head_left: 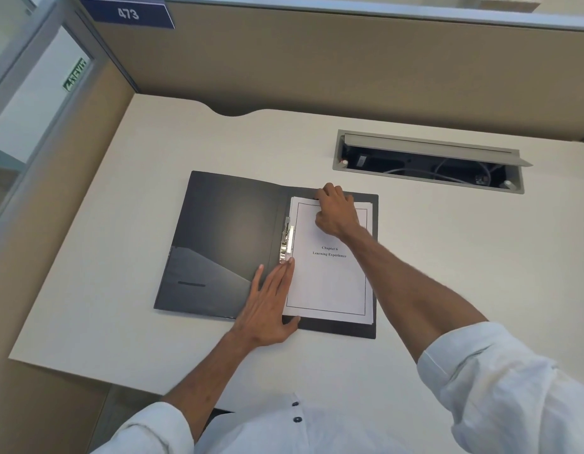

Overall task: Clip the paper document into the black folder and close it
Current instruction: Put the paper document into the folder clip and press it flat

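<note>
A black folder (225, 244) lies open flat on the cream desk (120, 224), and everything else can be placed from it. Its left inner cover is bare apart from a diagonal pocket at the lower corner. The paper document (330, 283), a white stack whose top sheet reads "Chapter 6 Learning Experience" inside a thin black border, rests on the folder's right half, its left edge tucked against the metal clip (286, 240) that runs along the spine. The left hand (267, 309) lies flat with fingers spread and extended over the folder's lower middle, the fingertips touching the clip's lower end and the paper's left edge, the thumb pressing the folder's near edge. The right hand (336, 211) is curled at the document's top edge, fingers bent down onto the upper left of the sheets; whether it pinches the pages or only presses them cannot be told. Both forearms come from rolled white shirt sleeves. Beyond the folder's far right corner a grey cable tray (428, 162) sits open in the desk, wires showing inside. Behind the folder stands a tan partition (316, 60), with a blue sign marked 473 (128, 13) at its upper left.
</note>
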The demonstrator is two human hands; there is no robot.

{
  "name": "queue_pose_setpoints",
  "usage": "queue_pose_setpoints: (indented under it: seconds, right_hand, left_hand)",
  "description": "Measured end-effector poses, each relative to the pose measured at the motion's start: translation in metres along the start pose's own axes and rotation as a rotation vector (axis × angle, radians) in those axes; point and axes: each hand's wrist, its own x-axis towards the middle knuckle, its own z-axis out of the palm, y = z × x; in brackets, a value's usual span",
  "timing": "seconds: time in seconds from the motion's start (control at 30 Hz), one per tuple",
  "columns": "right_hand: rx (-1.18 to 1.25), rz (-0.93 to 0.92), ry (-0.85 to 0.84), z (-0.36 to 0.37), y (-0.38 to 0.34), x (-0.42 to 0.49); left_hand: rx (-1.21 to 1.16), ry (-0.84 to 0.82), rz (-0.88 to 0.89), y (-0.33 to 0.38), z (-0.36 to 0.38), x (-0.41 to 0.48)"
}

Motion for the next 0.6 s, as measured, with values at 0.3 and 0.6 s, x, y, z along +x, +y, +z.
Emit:
queue_pose_setpoints:
  seconds: [0.3,0.6]
  right_hand:
    - [0.074,-0.006,0.022,-0.001,0.002,-0.002]
    - [0.661,0.485,0.343,0.015,0.053,-0.088]
  left_hand:
    - [-0.008,0.002,0.003,-0.001,0.001,-0.001]
    - [-0.287,0.240,-0.329,0.015,-0.008,0.010]
